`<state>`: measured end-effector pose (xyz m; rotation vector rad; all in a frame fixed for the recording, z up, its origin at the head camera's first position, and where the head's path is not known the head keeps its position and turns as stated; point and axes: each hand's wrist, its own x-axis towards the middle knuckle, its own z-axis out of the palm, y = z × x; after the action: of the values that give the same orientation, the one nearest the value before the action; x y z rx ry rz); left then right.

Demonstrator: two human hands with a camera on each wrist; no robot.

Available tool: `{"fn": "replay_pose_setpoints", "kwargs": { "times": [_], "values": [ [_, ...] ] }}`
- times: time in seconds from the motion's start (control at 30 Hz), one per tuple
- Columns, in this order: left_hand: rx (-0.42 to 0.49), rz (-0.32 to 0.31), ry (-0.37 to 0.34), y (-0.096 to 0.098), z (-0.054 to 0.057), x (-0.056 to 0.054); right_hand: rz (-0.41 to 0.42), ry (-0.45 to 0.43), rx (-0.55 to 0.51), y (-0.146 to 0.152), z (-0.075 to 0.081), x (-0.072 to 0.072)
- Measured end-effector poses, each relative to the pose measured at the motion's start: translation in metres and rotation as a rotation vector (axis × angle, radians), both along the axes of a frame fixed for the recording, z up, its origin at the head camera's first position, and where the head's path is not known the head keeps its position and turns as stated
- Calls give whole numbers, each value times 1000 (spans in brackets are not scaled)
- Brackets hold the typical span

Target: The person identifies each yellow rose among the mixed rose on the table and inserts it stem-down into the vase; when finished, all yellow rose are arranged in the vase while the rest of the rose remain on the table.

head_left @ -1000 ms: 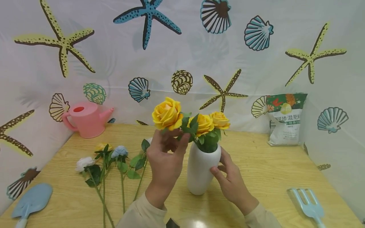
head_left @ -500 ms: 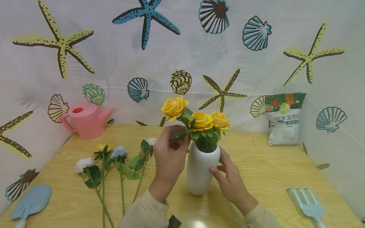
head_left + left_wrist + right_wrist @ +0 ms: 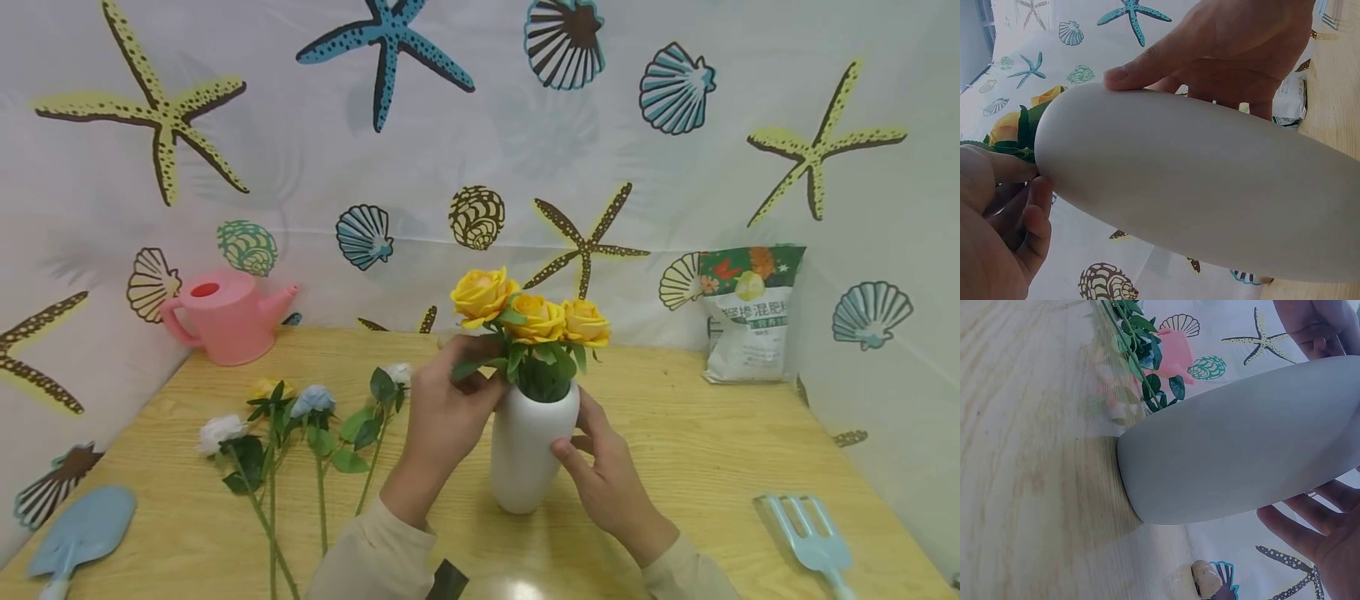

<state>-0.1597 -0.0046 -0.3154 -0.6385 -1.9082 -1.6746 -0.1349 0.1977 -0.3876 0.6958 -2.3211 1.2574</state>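
Note:
A white vase (image 3: 525, 454) stands on the wooden table in the head view, with yellow roses in its mouth. My right hand (image 3: 611, 479) holds the vase from the right, thumb in front and fingers behind. At the left of the mouth, my left hand (image 3: 450, 408) pinches the leftmost yellow rose (image 3: 482, 297) below its bloom; the stem is hidden by the fingers and leaves. Beside it, another yellow rose (image 3: 537, 318) and a third yellow rose (image 3: 586, 322) stand in the vase. In the left wrist view, the left fingertips (image 3: 1040, 187) are right at the vase's rim.
Left on the table (image 3: 675, 433) lie a white rose (image 3: 222, 433), a blue rose (image 3: 313, 400) and other stems. A pink watering can (image 3: 234, 321) and a fertilizer bag (image 3: 752, 321) stand at the back. A blue hand shovel (image 3: 88, 525) and hand fork (image 3: 813, 533) lie near the front corners.
My left hand has brought the leftmost yellow rose right and down, so its bloom now sits close against the others. The right hand keeps its hold on the vase.

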Motion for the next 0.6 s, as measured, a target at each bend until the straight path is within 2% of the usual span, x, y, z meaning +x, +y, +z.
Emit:
{"fn": "replay_pose_setpoints", "kwargs": {
  "times": [0.1,0.27,0.43,0.6],
  "values": [
    [-31,-2,-22,-8,-1,0,1,4,-1,-1,0,0],
    [-68,43,-77,-28,-8,-2,-10,0,4,-2,0,0],
    [-61,108,-106,-55,-13,-2,-15,1,5,-2,-1,0],
    [-120,203,-153,-85,-23,-2,-17,4,7,-2,-2,0]
  ]
}}
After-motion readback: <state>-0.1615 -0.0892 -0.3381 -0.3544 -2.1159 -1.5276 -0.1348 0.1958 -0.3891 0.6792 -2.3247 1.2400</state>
